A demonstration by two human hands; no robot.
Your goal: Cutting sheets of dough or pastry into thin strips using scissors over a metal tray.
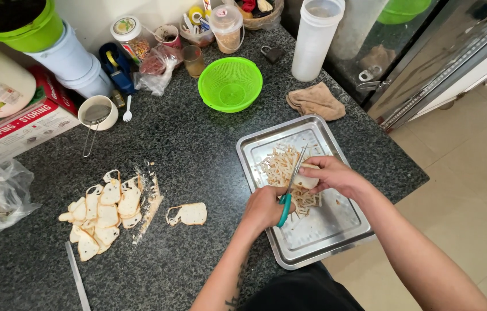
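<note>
1. The left hand (263, 208) is closed around the teal handles of a pair of scissors (290, 184), whose thin metal blades point up and away over the tray.
2. The right hand (328, 173) is clamped on a pale, flat bread slice (305, 181), fingers curled over its top edge, holding it just against the scissor blades.
3. Both hands work above a rectangular tray (335, 230) of shiny, dimpled steel with a raised rim, which sits at the near right edge of the table (197, 144), a dark speckled granite slab.
4. Inside the tray, towards its far end, lies a loose heap of thin, pale bread strips (275, 167), tangled like straw; the near half of the tray is bare metal.
5. To the left on the table, a scattered pile of bread slices (105, 210) lies flat, white with brown crust edges, and a single slice (189, 214) rests apart from it, nearer the tray. Crumbs streak the stone beside them.
6. Further back stand a round, bright green plastic colander (230, 83) with a fine mesh pattern, a crumpled beige cloth (315, 101), a tall translucent white container (315, 37) and a small white cup (98, 112).
</note>
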